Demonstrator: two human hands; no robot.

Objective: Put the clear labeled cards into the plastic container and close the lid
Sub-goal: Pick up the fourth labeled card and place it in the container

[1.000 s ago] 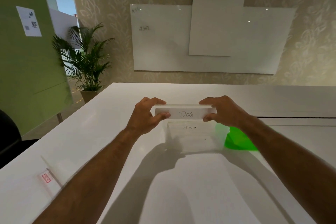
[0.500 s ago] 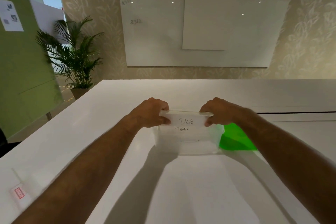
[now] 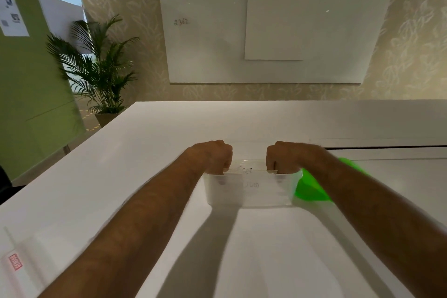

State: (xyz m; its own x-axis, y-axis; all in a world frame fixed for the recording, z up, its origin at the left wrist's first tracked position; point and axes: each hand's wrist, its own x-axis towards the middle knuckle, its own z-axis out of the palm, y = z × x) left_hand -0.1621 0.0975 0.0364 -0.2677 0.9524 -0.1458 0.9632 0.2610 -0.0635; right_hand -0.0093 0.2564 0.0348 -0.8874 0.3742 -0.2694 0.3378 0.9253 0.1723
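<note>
A clear plastic container (image 3: 249,197) stands on the white table (image 3: 169,128) in front of me. A clear card (image 3: 250,185) with handwritten letters sits mostly inside it, its top edge near the rim; more writing shows behind it. My left hand (image 3: 214,156) grips the card's left end and my right hand (image 3: 285,156) grips its right end, fingers curled down into the container. The bright green lid (image 3: 312,189) lies on the table just right of the container, partly hidden by my right forearm.
A clear card with a red label (image 3: 15,261) lies at the table's near left edge. A seam (image 3: 387,147) runs across the table on the right. Beyond the far edge are a whiteboard (image 3: 266,36) and a potted palm (image 3: 96,70).
Both hands have lowered the card from above the rim down into the container, and the fingers have curled over its ends. The view has tilted slightly.
</note>
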